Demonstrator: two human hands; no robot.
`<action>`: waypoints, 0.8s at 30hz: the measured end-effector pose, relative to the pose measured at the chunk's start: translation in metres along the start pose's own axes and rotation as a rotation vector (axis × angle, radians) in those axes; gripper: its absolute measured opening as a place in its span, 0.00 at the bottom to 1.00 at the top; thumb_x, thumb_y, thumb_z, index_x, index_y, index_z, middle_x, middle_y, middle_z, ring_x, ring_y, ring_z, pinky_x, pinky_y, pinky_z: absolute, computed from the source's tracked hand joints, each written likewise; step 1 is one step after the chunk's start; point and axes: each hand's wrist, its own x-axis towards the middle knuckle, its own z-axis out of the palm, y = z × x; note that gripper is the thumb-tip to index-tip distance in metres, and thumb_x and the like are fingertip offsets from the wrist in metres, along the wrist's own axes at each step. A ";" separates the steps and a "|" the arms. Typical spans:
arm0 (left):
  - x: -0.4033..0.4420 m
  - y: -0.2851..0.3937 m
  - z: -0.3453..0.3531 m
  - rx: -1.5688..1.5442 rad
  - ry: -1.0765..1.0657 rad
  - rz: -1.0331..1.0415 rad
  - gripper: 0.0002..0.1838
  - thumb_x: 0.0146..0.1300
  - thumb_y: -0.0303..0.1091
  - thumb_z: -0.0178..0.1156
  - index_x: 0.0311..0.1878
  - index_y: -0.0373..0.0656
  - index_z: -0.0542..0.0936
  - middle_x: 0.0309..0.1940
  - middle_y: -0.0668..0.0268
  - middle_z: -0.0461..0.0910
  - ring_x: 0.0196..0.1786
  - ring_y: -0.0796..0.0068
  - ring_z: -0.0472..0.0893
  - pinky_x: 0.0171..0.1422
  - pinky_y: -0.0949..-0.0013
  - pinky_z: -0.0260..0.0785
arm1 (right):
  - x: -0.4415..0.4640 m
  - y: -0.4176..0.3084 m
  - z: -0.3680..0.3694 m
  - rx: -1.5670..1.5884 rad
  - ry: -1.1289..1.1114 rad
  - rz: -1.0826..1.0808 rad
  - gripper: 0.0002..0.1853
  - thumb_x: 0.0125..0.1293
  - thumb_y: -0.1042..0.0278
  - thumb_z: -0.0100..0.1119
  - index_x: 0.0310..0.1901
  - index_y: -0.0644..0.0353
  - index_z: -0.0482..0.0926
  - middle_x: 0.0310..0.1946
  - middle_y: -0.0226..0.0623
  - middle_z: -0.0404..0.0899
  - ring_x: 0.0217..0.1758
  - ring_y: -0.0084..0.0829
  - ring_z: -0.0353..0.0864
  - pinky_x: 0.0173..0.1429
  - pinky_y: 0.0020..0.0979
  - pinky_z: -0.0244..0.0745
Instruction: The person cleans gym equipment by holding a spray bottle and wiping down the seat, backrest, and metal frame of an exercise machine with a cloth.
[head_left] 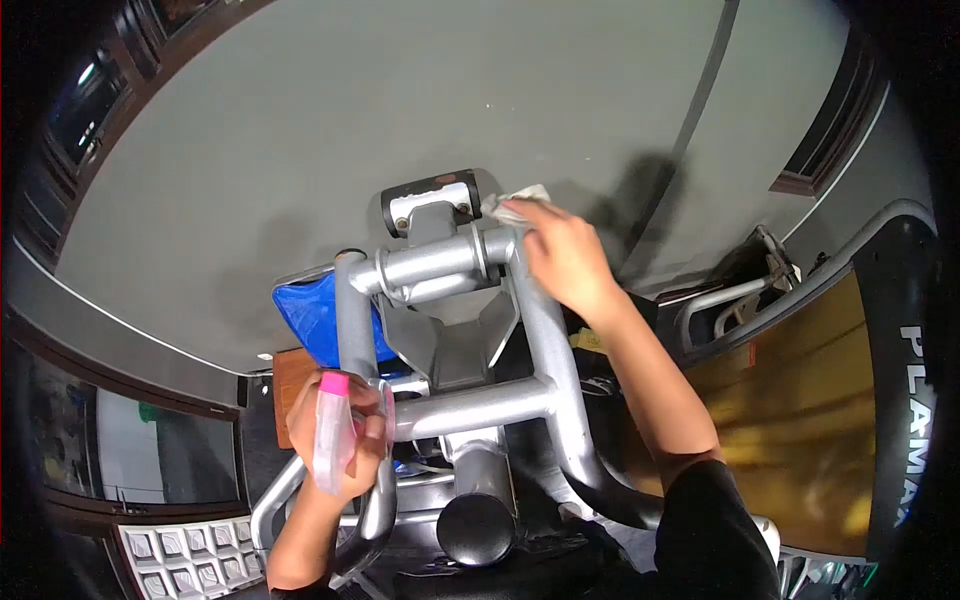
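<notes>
My left hand (345, 450) is wrapped round a clear spray bottle with a pink top (333, 420), close beside the left upright of a silver metal frame (470, 408). At the frame's upper right corner, my right hand (565, 255) presses a crumpled whitish cloth (515, 205) with its fingers. The cloth lies by the right end of the upper crossbar (430, 264). Behind this bar stands a black and silver padded end piece (432, 203) with worn patches.
A blue bag or cover (315, 318) sits behind the left upright. To the right is a gold panel (800, 410) with a black lettered edge. A grey wall (400, 90) rises behind the frame. White moulded panels (190, 560) are at the lower left.
</notes>
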 end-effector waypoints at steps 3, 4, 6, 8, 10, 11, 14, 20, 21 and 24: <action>-0.004 0.000 0.004 -0.119 0.094 -0.141 0.11 0.53 0.32 0.63 0.36 0.35 0.77 0.29 0.57 0.79 0.31 0.62 0.79 0.38 0.63 0.72 | -0.013 -0.016 0.020 -0.241 -0.212 0.010 0.14 0.59 0.74 0.59 0.47 0.55 0.84 0.44 0.38 0.83 0.40 0.47 0.86 0.47 0.45 0.83; -0.004 -0.001 0.005 -0.119 0.101 -0.150 0.11 0.53 0.32 0.63 0.36 0.35 0.77 0.29 0.57 0.79 0.31 0.62 0.79 0.38 0.63 0.72 | -0.014 -0.019 0.015 -0.239 -0.222 0.004 0.14 0.59 0.74 0.59 0.47 0.55 0.84 0.44 0.38 0.83 0.40 0.47 0.86 0.47 0.45 0.83; -0.008 -0.002 0.005 -0.094 0.115 -0.109 0.12 0.57 0.35 0.63 0.36 0.35 0.77 0.29 0.57 0.79 0.31 0.63 0.79 0.38 0.63 0.71 | -0.021 -0.022 0.004 -0.234 -0.371 -0.028 0.12 0.59 0.72 0.60 0.45 0.55 0.84 0.42 0.38 0.83 0.39 0.47 0.85 0.46 0.45 0.83; -0.007 -0.001 0.002 -0.102 0.114 -0.098 0.13 0.59 0.37 0.63 0.37 0.35 0.77 0.30 0.57 0.78 0.31 0.62 0.79 0.39 0.63 0.71 | -0.029 -0.029 -0.009 -0.223 -0.475 -0.078 0.12 0.59 0.72 0.60 0.45 0.56 0.84 0.42 0.39 0.83 0.39 0.48 0.85 0.45 0.45 0.82; -0.008 -0.003 -0.001 -0.085 0.106 -0.069 0.13 0.60 0.37 0.63 0.37 0.35 0.77 0.30 0.58 0.78 0.30 0.64 0.79 0.37 0.64 0.71 | -0.027 -0.024 -0.017 -0.217 -0.571 -0.136 0.12 0.59 0.72 0.59 0.45 0.56 0.84 0.42 0.40 0.83 0.39 0.48 0.85 0.45 0.45 0.82; -0.008 0.001 0.002 -0.174 0.147 -0.122 0.14 0.62 0.39 0.63 0.38 0.35 0.77 0.31 0.59 0.78 0.28 0.68 0.78 0.35 0.66 0.70 | -0.019 -0.015 -0.019 -0.085 -0.572 -0.146 0.14 0.59 0.73 0.57 0.46 0.56 0.84 0.43 0.41 0.84 0.40 0.49 0.85 0.45 0.44 0.81; -0.011 0.000 0.003 -0.232 0.183 -0.130 0.15 0.63 0.41 0.63 0.38 0.36 0.77 0.30 0.60 0.78 0.27 0.70 0.78 0.34 0.68 0.70 | -0.001 -0.007 -0.015 0.120 -0.504 -0.075 0.18 0.58 0.75 0.52 0.50 0.57 0.83 0.46 0.44 0.84 0.41 0.49 0.84 0.45 0.43 0.79; -0.016 -0.008 0.002 -0.166 0.174 -0.112 0.17 0.61 0.42 0.66 0.40 0.36 0.77 0.30 0.60 0.78 0.28 0.70 0.79 0.34 0.69 0.70 | -0.014 -0.041 0.014 -0.470 -0.379 -0.018 0.14 0.58 0.75 0.59 0.46 0.56 0.84 0.47 0.40 0.85 0.40 0.44 0.86 0.44 0.40 0.84; -0.018 -0.009 0.004 -0.166 0.176 -0.117 0.17 0.61 0.42 0.66 0.40 0.36 0.77 0.30 0.60 0.78 0.28 0.70 0.79 0.34 0.69 0.70 | -0.022 -0.043 0.013 -0.469 -0.385 -0.019 0.14 0.58 0.75 0.59 0.46 0.56 0.84 0.47 0.40 0.85 0.40 0.44 0.86 0.44 0.40 0.84; -0.018 -0.016 0.010 -0.172 0.200 -0.068 0.18 0.60 0.40 0.68 0.43 0.35 0.77 0.33 0.60 0.79 0.29 0.72 0.79 0.35 0.70 0.71 | -0.028 -0.040 0.003 -0.434 -0.552 -0.152 0.14 0.58 0.74 0.58 0.45 0.55 0.84 0.45 0.41 0.85 0.39 0.46 0.86 0.44 0.42 0.83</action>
